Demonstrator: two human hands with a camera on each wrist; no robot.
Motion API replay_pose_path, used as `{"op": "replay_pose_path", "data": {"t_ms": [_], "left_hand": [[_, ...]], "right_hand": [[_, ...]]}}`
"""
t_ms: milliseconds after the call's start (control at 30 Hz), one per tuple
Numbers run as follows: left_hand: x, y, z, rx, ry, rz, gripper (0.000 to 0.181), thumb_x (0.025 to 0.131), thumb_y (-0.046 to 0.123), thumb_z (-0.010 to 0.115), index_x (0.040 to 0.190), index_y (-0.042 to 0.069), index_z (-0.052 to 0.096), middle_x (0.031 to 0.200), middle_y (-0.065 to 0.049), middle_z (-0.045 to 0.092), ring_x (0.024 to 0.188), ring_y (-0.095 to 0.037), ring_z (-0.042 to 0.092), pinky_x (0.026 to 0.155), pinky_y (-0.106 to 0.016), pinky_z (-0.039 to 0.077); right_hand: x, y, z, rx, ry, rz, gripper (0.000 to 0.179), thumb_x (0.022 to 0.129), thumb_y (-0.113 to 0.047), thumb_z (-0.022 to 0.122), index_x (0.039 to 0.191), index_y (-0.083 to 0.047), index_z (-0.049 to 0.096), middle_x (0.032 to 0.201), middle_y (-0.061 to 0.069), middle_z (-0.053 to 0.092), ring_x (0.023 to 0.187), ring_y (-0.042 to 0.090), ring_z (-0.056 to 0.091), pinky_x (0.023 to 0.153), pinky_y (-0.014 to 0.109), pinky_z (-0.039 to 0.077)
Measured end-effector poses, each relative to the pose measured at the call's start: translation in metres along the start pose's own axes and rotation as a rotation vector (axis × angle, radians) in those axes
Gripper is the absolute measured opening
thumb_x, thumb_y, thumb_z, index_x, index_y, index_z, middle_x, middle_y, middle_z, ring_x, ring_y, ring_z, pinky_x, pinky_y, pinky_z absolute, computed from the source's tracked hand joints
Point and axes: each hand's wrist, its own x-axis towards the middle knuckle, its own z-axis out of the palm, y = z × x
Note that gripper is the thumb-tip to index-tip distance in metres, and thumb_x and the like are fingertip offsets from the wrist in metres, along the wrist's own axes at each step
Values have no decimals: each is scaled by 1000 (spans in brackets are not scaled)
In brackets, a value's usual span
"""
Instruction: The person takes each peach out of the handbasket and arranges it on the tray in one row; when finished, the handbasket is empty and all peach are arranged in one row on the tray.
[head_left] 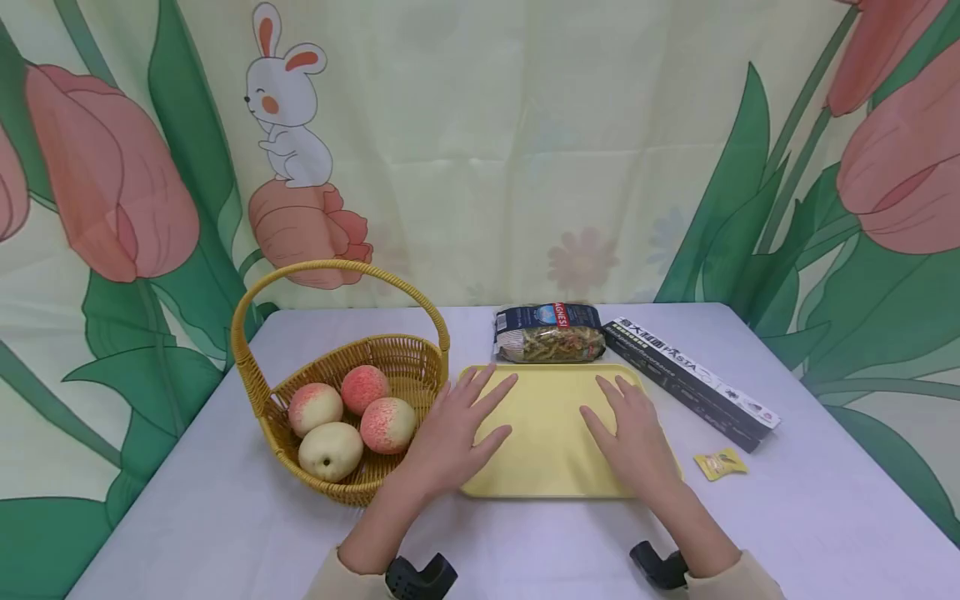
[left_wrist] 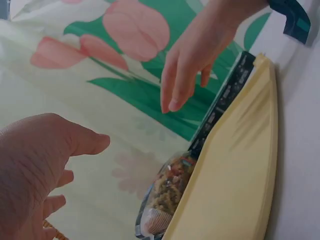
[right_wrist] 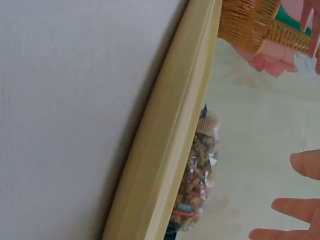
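Observation:
Both hands hover over a yellow tray (head_left: 555,442) with nothing in their fingers. My left hand (head_left: 453,433) is above the tray's left edge, next to the wicker basket, its fingers spread. Over the tray's right side is my right hand (head_left: 633,433), fingers loosely extended. In the left wrist view, the left hand (left_wrist: 45,165) and right hand (left_wrist: 200,55) stand apart, clear of the tray (left_wrist: 235,165). The wicker basket (head_left: 397,350) with a tall handle holds several peaches (head_left: 387,425) and a pale, cream-coloured round fruit (head_left: 331,452).
A clear bag of pasta (head_left: 550,333) lies behind the tray. A long dark pasta box (head_left: 690,382) sits slantwise at the back right. A small yellow wrapped candy (head_left: 721,464) lies right of the tray. A printed curtain (head_left: 480,150) hangs behind the white table.

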Motion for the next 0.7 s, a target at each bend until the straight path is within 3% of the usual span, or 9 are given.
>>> {"op": "replay_pose_path", "data": {"t_ms": [167, 267, 467, 567, 700], "left_hand": [[-8, -16, -16, -114, 0, 89, 56, 92, 37, 53, 143, 30, 32, 149, 3, 23, 136, -22, 17, 105, -53, 16], [-15, -31, -27, -203, 8, 103, 57, 91, 34, 57, 143, 29, 33, 149, 5, 23, 136, -19, 17, 104, -52, 21], [-26, -57, -49, -314, 46, 41, 62, 86, 30, 65, 141, 25, 37, 147, 4, 26, 134, -17, 23, 98, -51, 32], [-31, -68, -56, -386, 57, 2, 66, 83, 29, 69, 141, 22, 38, 147, 2, 26, 133, -18, 23, 98, -54, 30], [-40, -82, -61, -460, 68, -76, 69, 82, 26, 70, 142, 26, 35, 147, 2, 26, 134, -20, 21, 98, -60, 25]], "right_hand": [[1, 6, -8, 43, -2, 30, 61, 94, -43, 46, 135, 1, 40, 138, 29, 32, 126, 46, 25, 100, 58, 20], [0, 14, -13, 84, 11, 53, 60, 94, -41, 47, 135, 2, 40, 137, 28, 34, 126, 45, 27, 99, 58, 22], [-1, 31, -19, 125, 30, 87, 59, 94, -41, 48, 134, 2, 41, 135, 26, 38, 125, 44, 29, 99, 57, 25], [-4, 39, -21, 147, 29, 132, 59, 94, -42, 47, 133, 3, 43, 134, 26, 40, 125, 44, 31, 98, 57, 26], [-9, 51, -20, 166, 23, 202, 58, 94, -42, 47, 131, 3, 45, 132, 27, 42, 120, 44, 36, 94, 57, 32]]}}
